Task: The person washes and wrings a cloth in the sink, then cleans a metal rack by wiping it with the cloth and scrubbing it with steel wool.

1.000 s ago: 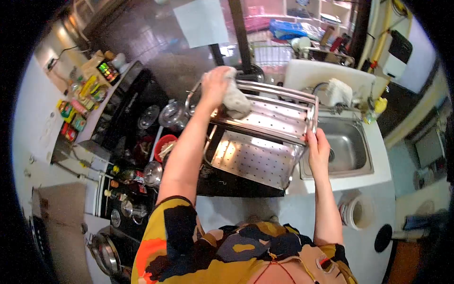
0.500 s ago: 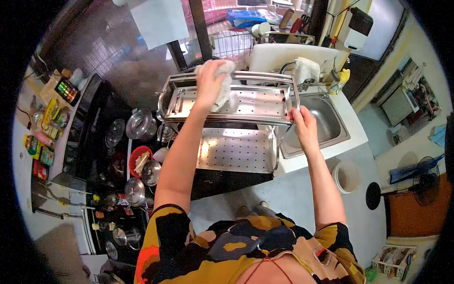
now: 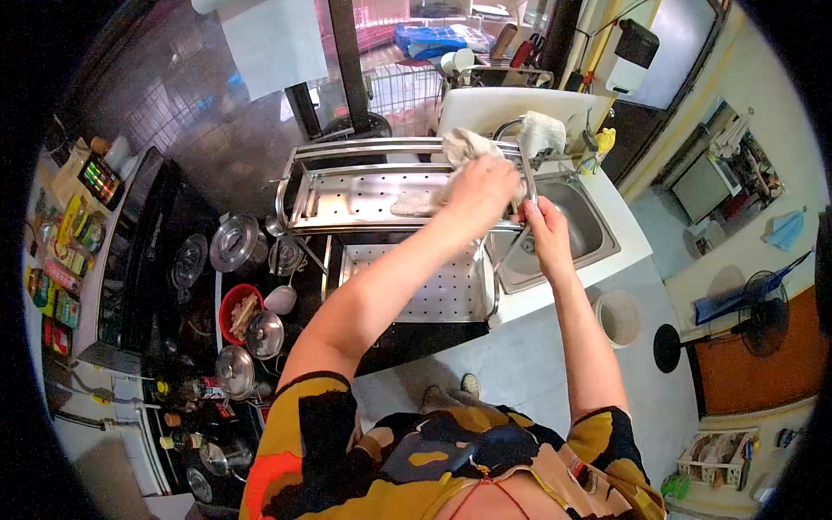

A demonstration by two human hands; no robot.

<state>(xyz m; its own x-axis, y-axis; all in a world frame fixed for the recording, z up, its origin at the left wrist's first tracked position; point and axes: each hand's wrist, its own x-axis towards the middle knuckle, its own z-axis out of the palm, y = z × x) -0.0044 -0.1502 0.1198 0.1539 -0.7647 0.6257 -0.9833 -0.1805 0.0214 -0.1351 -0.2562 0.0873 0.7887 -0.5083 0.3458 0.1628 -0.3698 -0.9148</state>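
Observation:
A two-tier metal rack (image 3: 407,229) with perforated trays stands on the dark counter beside the sink. My left hand (image 3: 488,186) is closed on a pale cloth (image 3: 472,149) at the right end of the upper tray; part of the cloth trails leftward over the tray. With its fingers wrapped round the right end post, my right hand (image 3: 547,232) grips the rack. The lower tray (image 3: 425,282) shows below, partly behind my left forearm.
A metal sink (image 3: 572,227) lies right of the rack, with a faucet, a draped cloth (image 3: 542,135) and a yellow-topped bottle behind. Lidded pots (image 3: 236,243) and a red bowl (image 3: 240,314) stand at the left. A white bucket (image 3: 616,318) is on the floor.
My left hand has moved with the cloth from the rack's left part to its right end. My right hand stays on the right post. The view has swung rightward.

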